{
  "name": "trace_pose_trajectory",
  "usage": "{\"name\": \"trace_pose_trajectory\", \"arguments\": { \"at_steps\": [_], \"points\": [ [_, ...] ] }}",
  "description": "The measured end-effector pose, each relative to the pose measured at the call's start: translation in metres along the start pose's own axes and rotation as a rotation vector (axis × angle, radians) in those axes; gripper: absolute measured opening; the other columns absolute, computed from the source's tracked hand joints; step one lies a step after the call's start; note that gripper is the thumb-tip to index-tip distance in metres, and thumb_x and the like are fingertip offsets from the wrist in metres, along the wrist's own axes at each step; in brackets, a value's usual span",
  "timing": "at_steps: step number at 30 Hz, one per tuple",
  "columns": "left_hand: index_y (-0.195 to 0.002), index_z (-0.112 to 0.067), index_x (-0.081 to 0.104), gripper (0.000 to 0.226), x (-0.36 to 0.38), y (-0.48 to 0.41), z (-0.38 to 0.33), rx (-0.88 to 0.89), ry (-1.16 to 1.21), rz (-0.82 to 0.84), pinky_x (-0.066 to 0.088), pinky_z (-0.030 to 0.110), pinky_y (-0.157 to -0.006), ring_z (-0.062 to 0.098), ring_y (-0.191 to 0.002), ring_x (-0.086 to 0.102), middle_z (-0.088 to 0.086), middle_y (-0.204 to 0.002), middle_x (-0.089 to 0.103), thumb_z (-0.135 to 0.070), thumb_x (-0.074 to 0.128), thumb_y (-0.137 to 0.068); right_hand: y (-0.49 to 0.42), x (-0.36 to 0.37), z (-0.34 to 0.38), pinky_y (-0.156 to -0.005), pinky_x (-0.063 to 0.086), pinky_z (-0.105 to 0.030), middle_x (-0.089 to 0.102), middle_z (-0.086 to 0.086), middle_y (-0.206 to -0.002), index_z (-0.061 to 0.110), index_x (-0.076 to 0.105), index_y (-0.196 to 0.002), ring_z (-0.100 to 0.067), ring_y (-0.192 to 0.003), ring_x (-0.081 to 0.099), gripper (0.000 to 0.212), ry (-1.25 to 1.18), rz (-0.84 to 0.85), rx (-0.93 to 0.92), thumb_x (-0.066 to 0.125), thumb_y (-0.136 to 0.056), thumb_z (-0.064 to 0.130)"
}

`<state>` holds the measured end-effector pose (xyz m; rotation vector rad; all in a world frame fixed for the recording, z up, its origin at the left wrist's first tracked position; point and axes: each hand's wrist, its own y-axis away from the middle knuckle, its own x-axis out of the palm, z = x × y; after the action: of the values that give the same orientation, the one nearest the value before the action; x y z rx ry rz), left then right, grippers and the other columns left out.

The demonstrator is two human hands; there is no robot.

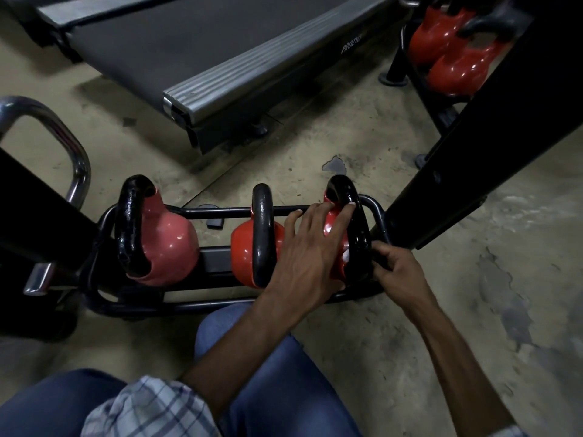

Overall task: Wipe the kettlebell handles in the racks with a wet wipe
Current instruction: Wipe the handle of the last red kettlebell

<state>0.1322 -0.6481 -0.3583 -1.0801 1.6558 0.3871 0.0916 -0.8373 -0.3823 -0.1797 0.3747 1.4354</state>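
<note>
Nearest the camera, in front of the low rack [220, 211], are blue jeans [284, 373] over bent knees and a plaid sleeve [148, 408]. Both bare forearms reach toward the rack's right end.

The left hand [303, 247] has an open grip. Its fingers are spread flat on the red body of the right kettlebell [329, 227], and one fingertip touches the black handle [359, 234]. The right hand [397, 272] has its grip closed, with fingers and thumb curled on the near end of that handle. A small white patch [347, 255] shows just inside the handle; whether it is the wipe cannot be told.

The middle kettlebell [243, 250] sits at the rack's centre and the left kettlebell [170, 244], a paler red, at its left end. A black post [492, 137] rises from the rack's right corner.

Beyond the rack the worn floor [347, 127] runs to a treadmill [176, 42]. Far right of the rack, more red kettlebells [454, 67] sit in a second frame.
</note>
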Motion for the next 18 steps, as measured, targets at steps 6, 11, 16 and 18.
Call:
{"name": "trace_pose_trajectory", "arguments": {
  "at_steps": [6, 11, 16, 18],
  "points": [
    [-0.155, -0.020, 0.029, 0.111, 0.002, -0.002, -0.002, -0.014, 0.006, -0.022, 0.022, 0.047, -0.115, 0.029, -0.140, 0.038, 0.012, -0.149, 0.041, -0.048, 0.083, -0.063, -0.025, -0.014, 0.021, -0.089, 0.050, -0.012, 0.078, 0.010, -0.096, 0.013, 0.079, -0.092, -0.004, -0.096, 0.072, 0.031, 0.201, 0.374, -0.099, 0.061, -0.089, -0.011],
    [-0.156, -0.024, 0.024, 0.120, 0.000, -0.001, -0.004, -0.022, -0.003, 0.018, 0.017, 0.045, -0.115, 0.026, -0.143, 0.033, 0.009, -0.153, 0.036, -0.062, 0.082, -0.059, -0.014, -0.013, 0.006, -0.092, 0.051, -0.017, 0.075, 0.010, -0.103, 0.019, 0.078, -0.097, -0.005, -0.102, 0.069, 0.028, 0.166, 0.245, -0.106, 0.064, -0.092, -0.005],
    [-0.157, -0.025, 0.022, 0.117, 0.000, -0.002, -0.004, -0.039, -0.003, 0.011, 0.013, 0.044, -0.116, 0.026, -0.145, 0.029, 0.009, -0.156, 0.033, -0.063, 0.081, -0.063, 0.019, -0.008, -0.024, -0.082, 0.054, -0.025, 0.074, 0.009, -0.102, 0.028, 0.073, -0.107, -0.009, -0.094, 0.070, 0.038, 0.030, -0.099, -0.056, 0.060, -0.095, -0.006],
    [-0.157, -0.025, 0.023, 0.117, 0.000, -0.002, -0.004, -0.042, 0.002, 0.011, 0.011, 0.043, -0.116, 0.026, -0.145, 0.030, 0.009, -0.155, 0.034, -0.061, 0.082, -0.063, 0.032, -0.005, -0.017, -0.079, 0.052, -0.014, 0.072, 0.016, -0.105, 0.029, 0.070, -0.111, -0.005, -0.095, 0.069, 0.038, 0.058, -0.132, -0.086, 0.060, -0.096, -0.004]
  ]
}}
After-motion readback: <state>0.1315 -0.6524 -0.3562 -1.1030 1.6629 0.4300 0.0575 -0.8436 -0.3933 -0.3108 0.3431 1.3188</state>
